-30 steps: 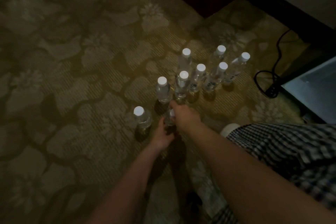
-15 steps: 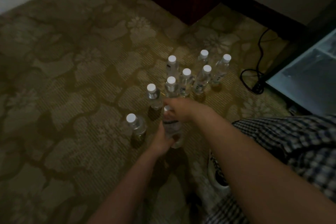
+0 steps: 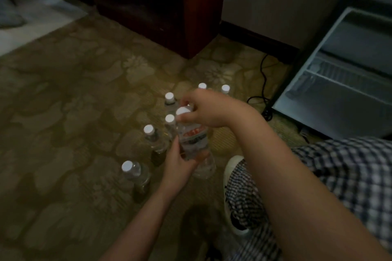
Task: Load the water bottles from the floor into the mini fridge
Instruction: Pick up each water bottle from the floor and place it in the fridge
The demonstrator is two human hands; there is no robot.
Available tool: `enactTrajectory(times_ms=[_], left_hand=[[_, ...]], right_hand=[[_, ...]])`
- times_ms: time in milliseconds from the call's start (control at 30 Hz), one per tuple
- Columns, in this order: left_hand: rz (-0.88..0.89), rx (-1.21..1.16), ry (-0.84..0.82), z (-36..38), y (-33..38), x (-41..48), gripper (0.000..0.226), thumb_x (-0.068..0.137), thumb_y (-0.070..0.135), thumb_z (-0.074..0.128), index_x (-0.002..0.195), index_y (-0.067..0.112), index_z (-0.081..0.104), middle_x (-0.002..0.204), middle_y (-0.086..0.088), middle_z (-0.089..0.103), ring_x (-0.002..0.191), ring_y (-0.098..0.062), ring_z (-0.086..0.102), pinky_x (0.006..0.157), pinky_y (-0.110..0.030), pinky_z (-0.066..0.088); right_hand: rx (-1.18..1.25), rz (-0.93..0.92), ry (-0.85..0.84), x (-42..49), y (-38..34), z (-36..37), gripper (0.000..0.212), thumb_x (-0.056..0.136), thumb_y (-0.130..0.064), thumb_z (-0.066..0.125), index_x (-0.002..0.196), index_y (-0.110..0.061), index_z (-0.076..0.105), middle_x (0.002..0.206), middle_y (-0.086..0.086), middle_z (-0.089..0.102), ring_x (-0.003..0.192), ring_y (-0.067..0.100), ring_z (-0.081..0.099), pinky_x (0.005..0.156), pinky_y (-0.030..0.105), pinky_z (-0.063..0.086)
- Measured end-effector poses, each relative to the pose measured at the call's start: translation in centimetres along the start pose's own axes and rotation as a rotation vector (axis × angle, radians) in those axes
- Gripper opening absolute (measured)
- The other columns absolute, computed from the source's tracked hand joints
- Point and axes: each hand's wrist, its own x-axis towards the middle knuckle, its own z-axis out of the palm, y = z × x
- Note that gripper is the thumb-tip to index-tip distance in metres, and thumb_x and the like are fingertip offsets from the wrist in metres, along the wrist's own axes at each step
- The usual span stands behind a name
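A clear water bottle [image 3: 194, 140] with a white cap and a red label is lifted off the patterned carpet. My left hand [image 3: 179, 162] grips its lower body from the left. My right hand [image 3: 209, 110] holds its neck just under the cap. Several more white-capped bottles stand on the carpet: one at the near left [image 3: 134, 174], one [image 3: 153, 139] further in, others behind my hands [image 3: 169, 99]. The open mini fridge [image 3: 343, 82] with its wire shelf is at the right.
A dark wooden cabinet [image 3: 191, 12] stands at the back. A black power cable [image 3: 264, 82] runs on the carpet beside the fridge. My knee in checked fabric [image 3: 347, 167] and a white shoe [image 3: 232, 167] are at the lower right.
Both hands have raised the bottle off the carpet, above the standing ones. The view has tilted up, bringing more of the open fridge into sight.
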Motion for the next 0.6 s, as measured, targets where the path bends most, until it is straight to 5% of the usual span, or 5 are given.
enactTrajectory(times_ms=[200,367,533,600], left_hand=[[0.089,0.033,-0.089,3.5,5.6,0.4,0.046,0.063,0.037,0.072,0.103,0.043,0.049,0.101,0.021,0.061,0.089,0.012,0.060,0.071,-0.013,0.048],[0.176,0.029,-0.196,6.3,10.4,1.8,0.057,0.053,0.038,0.072,0.106,0.041,0.050,0.110,0.013,0.064,0.104,-0.003,0.060,0.078,-0.020,0.051],[0.283,0.088,-0.279,10.7,14.6,4.1,0.055,0.067,0.020,0.076,0.114,0.032,0.050,0.111,0.010,0.064,0.105,-0.007,0.061,0.083,-0.022,0.052],[0.301,0.110,-0.291,12.7,16.0,5.2,0.052,0.070,0.014,0.076,0.112,0.032,0.051,0.107,0.010,0.065,0.103,-0.011,0.062,0.082,-0.026,0.052]], right_hand=[[0.107,-0.008,0.252,-4.0,1.7,-4.0,0.031,0.080,-0.040,0.068,0.099,-0.016,0.063,0.090,-0.003,0.061,0.081,0.011,0.059,0.060,0.023,0.046],[0.256,-0.070,0.402,-7.8,4.0,-8.3,0.021,0.080,-0.036,0.071,0.097,-0.025,0.063,0.077,-0.011,0.059,0.068,0.001,0.055,0.060,0.016,0.040],[0.244,-0.033,0.535,-11.5,6.5,-12.1,0.035,0.081,-0.034,0.069,0.113,-0.023,0.060,0.080,-0.011,0.053,0.073,0.005,0.051,0.068,0.026,0.043],[0.127,0.004,0.591,-13.0,7.5,-13.3,0.045,0.081,-0.038,0.068,0.122,-0.025,0.054,0.085,-0.010,0.046,0.075,0.003,0.046,0.067,0.019,0.036]])
